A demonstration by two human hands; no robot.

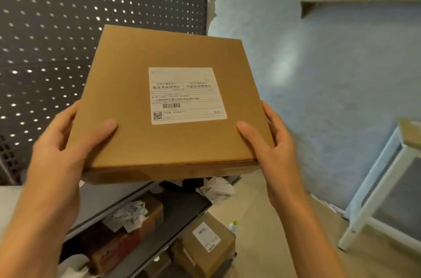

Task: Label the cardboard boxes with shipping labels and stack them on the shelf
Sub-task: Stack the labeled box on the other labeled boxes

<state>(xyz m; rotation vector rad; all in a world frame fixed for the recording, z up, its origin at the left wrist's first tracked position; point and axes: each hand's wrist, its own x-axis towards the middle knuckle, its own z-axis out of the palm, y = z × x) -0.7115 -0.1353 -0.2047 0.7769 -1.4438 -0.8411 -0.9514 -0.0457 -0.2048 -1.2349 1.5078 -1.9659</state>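
The flat cardboard box (168,104) hung in the air between the two hands, lifted clear of everything below and tilted so its broad top faced the camera. The left hand (68,143) clamped the box's near left corner, thumb laid flat across the top face and the remaining fingers hidden beneath; the right hand (271,148) mirrored it on the near right corner, thumb on top, fingers wrapped around the side edge. Holding both near corkers this way probably kept the wide, thin box level and steady for a forward reach.

A white shipping label (187,95) sat flat on the top face, just beyond the two thumbs and between them, so the labelling of this box appeared done and the stacking step was likely in hand.

Below the hands stood a grey shelf unit (141,204), its boards holding crumpled paper (127,214) and a reddish carton (118,245). Under the right hand, lower down, lay a smaller labelled box (205,245). Beyond the left hand rose a dark pegboard (68,27); well off past the right hand stood a white frame (376,198) against the pale wall.

Which shelf level the box was meant for could not be told.
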